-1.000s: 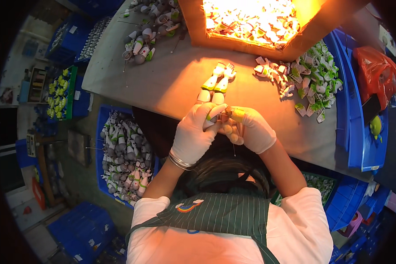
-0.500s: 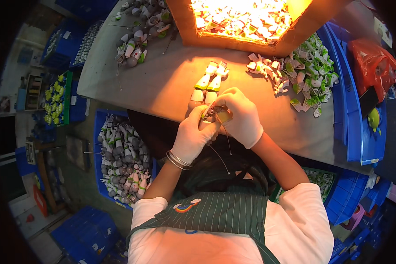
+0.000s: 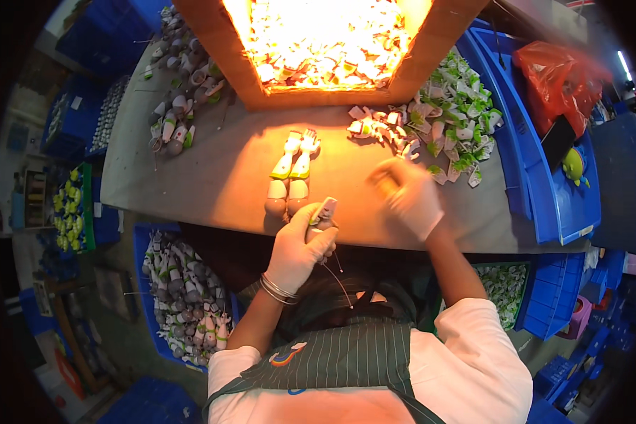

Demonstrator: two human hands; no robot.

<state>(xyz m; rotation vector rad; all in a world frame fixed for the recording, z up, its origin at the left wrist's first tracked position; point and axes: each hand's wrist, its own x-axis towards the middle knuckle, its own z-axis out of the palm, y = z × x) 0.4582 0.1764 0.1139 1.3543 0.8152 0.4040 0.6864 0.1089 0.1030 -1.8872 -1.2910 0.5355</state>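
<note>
My left hand point(image 3: 295, 247), in a white glove, pinches a small white-and-green toy part point(image 3: 325, 210) at the table's front edge. Thin cords point(image 3: 338, 275) dangle below it, and the fingers hide most of what joins them. To the right, my gloved right hand point(image 3: 413, 201) is over the table, smeared by motion. A yellowish thing point(image 3: 386, 186) shows in its fingers, too blurred to name. Two toy arms point(image 3: 298, 166), white with green bands and grey upper ends, lie side by side just beyond my left hand.
A cardboard box point(image 3: 318, 97) of brightly lit small parts stands at the back. White-and-green pieces point(image 3: 466, 106) are heaped right, beside a blue bin point(image 3: 526, 152); smaller white parts point(image 3: 381, 131) lie nearer. Grey-and-white limbs point(image 3: 173, 124) lie left. A blue crate point(image 3: 143, 311) of limbs stands below left.
My right hand has left the part at my left hand and moved right, toward the small white parts. My left hand keeps hold of the toy part. The whole view has shifted.
</note>
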